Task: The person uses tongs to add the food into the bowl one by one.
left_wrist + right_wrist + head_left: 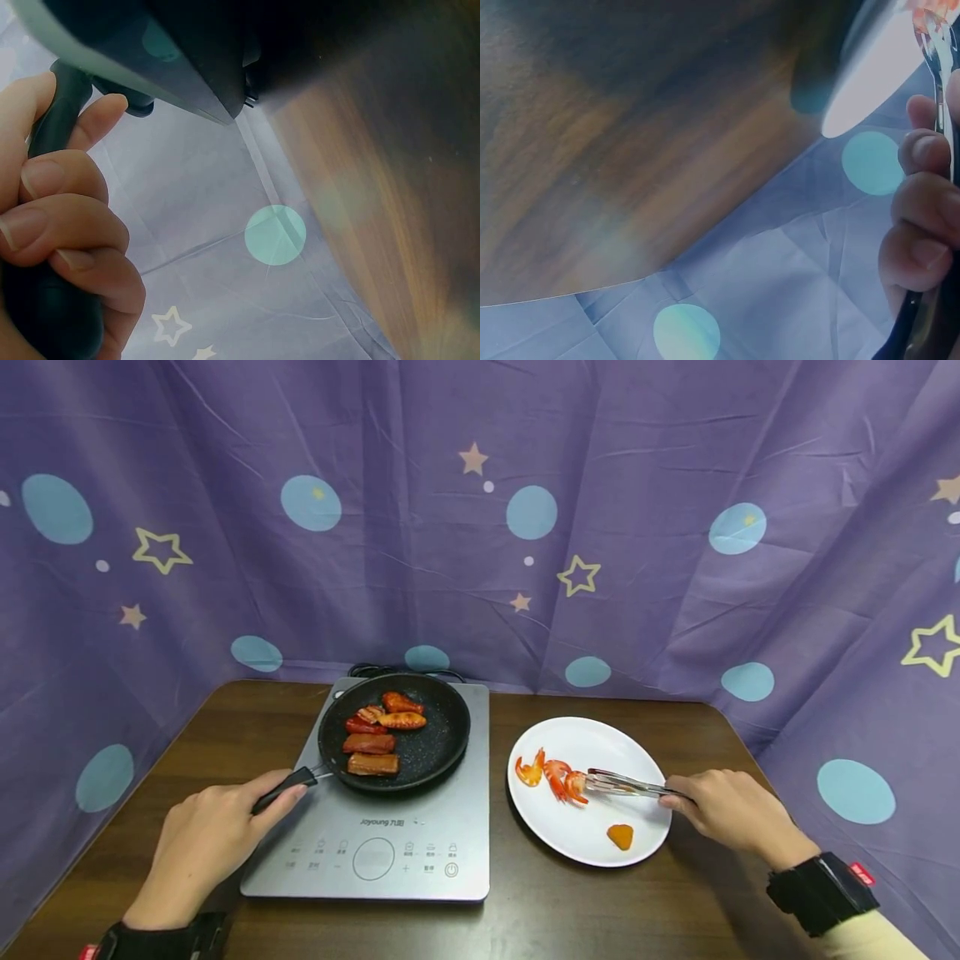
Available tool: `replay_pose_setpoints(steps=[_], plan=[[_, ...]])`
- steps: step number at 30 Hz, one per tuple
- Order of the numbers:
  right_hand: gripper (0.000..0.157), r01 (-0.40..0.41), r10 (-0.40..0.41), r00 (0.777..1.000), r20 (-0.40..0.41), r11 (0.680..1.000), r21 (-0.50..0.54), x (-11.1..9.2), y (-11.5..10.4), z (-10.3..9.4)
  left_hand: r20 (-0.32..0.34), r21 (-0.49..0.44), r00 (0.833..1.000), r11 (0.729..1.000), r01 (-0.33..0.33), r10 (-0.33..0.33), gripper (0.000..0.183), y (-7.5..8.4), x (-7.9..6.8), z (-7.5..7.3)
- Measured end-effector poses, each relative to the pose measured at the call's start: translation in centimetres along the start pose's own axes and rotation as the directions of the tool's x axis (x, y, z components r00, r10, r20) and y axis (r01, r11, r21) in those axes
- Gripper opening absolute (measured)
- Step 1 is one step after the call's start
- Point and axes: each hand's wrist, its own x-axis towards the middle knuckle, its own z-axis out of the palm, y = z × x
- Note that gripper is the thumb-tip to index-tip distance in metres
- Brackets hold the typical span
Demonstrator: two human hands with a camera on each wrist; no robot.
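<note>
My left hand (213, 835) grips the black handle (285, 790) of a frying pan (442, 727); in the left wrist view its fingers (75, 217) curl round that handle. The pan sits on an induction cooker (322, 827) and holds several browned meat pieces, among them a drumstick (401, 702) and two rib-like slabs (372, 764). My right hand (731, 810) holds metal tongs (630, 785) over a white plate (540, 735). The tong tips are at the rightmost of three shrimp (575, 787); whether they pinch it cannot be told. A small orange-brown nugget (620, 836) lies near the plate's front.
The cooker and plate stand side by side on a dark wooden table (562, 910), with a strip of tabletop between them. A purple patterned curtain (480, 568) hangs behind the table. A black cable (371, 670) lies behind the cooker.
</note>
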Motion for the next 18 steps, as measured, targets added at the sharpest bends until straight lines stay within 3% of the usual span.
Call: replay_pose_setpoints(steps=[11,18], plan=[[0.021,-0.017,0.019,0.997,-0.068,1.000,0.025,0.9,-0.5,-1.7,0.007,-0.005,1.000,1.000,-0.007,0.007,0.043,0.1,0.2,0.0],[0.019,0.000,0.002,0.989,-0.151,1.000,0.012,4.2,-3.2,-3.1,0.057,-0.019,0.998,1.000,0.020,-0.019,0.047,0.0,0.1,-0.2]])
